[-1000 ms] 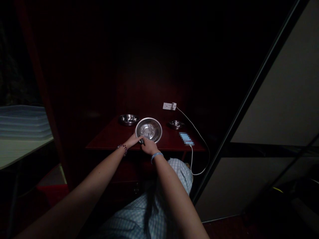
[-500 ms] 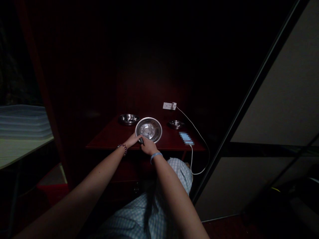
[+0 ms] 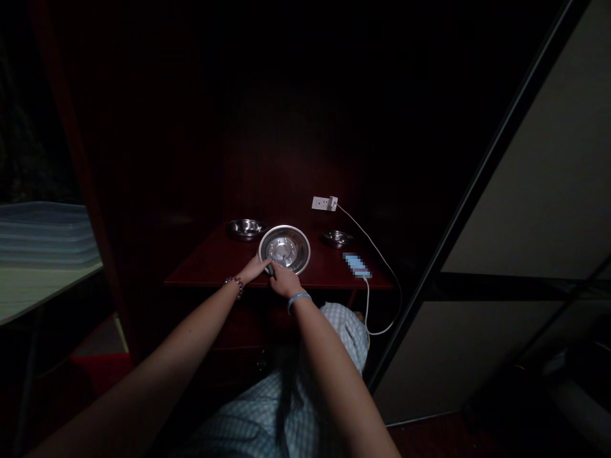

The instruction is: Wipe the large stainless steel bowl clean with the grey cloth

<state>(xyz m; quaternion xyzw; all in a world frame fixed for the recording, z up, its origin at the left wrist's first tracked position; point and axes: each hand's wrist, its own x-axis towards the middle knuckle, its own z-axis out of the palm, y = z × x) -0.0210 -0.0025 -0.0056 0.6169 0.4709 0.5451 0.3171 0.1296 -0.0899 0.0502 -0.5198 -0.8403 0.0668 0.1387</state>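
A shiny metal bowl [image 3: 298,245] is tilted toward me near the front edge of the dark red shelf. My left hand [image 3: 252,270] is closed on the bowl's near left rim, its thumb reaching over the edge. Right beside it, my right hand [image 3: 285,281] is curled at the near rim. A small dark piece [image 3: 271,269] shows between the two hands; its kind is too dim to tell. Light spots glint on the bowl's inner bottom. Behind it to the left stands another metal bowl [image 3: 247,229], and to the right a smaller one [image 3: 337,239].
A phone with a blurred screen [image 3: 357,265] lies on the shelf [image 3: 205,270], joined by a white cable [image 3: 377,245] to a wall socket [image 3: 321,203]. Stacked clear plastic containers [image 3: 45,235] stand on a pale table at left. A sliding panel [image 3: 529,191] borders the right.
Almost nothing differs. Both hands and the bowl keep the same place, with at most a tiny shift of the bowl.
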